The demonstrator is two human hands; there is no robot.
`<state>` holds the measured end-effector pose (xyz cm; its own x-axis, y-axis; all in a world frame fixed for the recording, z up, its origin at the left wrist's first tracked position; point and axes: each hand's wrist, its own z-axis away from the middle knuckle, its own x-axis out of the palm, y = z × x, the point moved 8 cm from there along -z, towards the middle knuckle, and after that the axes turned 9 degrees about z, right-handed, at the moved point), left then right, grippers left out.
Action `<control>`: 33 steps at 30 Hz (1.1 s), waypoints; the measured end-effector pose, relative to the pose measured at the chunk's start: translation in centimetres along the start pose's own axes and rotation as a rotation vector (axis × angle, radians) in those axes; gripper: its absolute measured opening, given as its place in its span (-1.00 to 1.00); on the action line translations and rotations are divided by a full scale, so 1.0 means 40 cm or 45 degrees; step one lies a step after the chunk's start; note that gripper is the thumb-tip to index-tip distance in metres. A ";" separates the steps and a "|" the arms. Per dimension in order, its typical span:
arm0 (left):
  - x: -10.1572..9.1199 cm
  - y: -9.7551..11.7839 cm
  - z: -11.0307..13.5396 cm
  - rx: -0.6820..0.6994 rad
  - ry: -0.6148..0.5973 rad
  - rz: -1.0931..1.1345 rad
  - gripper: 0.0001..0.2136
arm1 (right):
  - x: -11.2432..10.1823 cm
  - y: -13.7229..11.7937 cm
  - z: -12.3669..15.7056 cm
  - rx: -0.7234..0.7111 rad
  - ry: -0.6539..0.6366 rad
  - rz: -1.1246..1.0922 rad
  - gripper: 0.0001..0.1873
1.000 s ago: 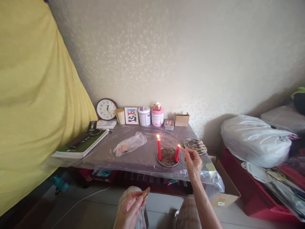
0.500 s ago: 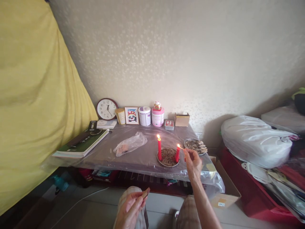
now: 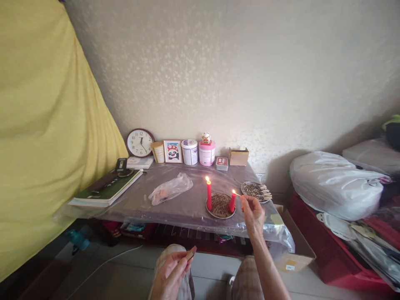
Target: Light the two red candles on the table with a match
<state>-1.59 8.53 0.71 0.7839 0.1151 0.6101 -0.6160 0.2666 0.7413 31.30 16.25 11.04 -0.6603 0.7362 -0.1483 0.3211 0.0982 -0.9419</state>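
Between the thumb and fingers of my right hand (image 3: 252, 212) is a burning match (image 3: 238, 194), its flame at the top of the shorter red candle (image 3: 233, 202). The taller red candle (image 3: 209, 196) stands lit to the left. Both candles are upright in a round metal dish (image 3: 220, 207) with a dark, speckled filling. Low in front, over my knee, my left hand (image 3: 172, 271) is closed on a small flat matchbox (image 3: 191, 253), mostly covered by the fingers. Another round dish (image 3: 254, 191) behind my right hand holds several matchsticks (image 3: 266, 193).
Plastic sheeting covers the low table (image 3: 184, 210). A crumpled plastic bag (image 3: 172, 188) lies mid-table, with a green book (image 3: 106, 189) at left. Along the wall stand a clock (image 3: 140, 143), a panda picture (image 3: 173, 151), tins (image 3: 190, 152) and a small box (image 3: 239, 157). A white bag (image 3: 337, 183) sits right.
Almost nothing differs. The match stays at the shorter candle's top, where the flame looks slightly smaller and lower; both hands keep their places.
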 end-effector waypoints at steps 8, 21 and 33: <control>-0.003 -0.005 -0.001 -0.030 0.045 0.020 -0.55 | -0.006 -0.014 -0.002 0.011 0.009 -0.017 -0.50; 0.000 0.000 -0.001 0.013 0.022 -0.038 -0.57 | -0.016 -0.030 -0.004 0.045 0.027 -0.060 -0.50; -0.007 -0.012 -0.005 -0.045 0.051 0.002 -0.54 | -0.078 0.027 -0.047 0.130 0.114 -0.211 -0.46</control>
<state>-1.50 8.54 0.12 0.7858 0.1537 0.5991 -0.6148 0.2999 0.7294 34.98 15.31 11.06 -0.6340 0.7726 0.0346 0.1392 0.1580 -0.9776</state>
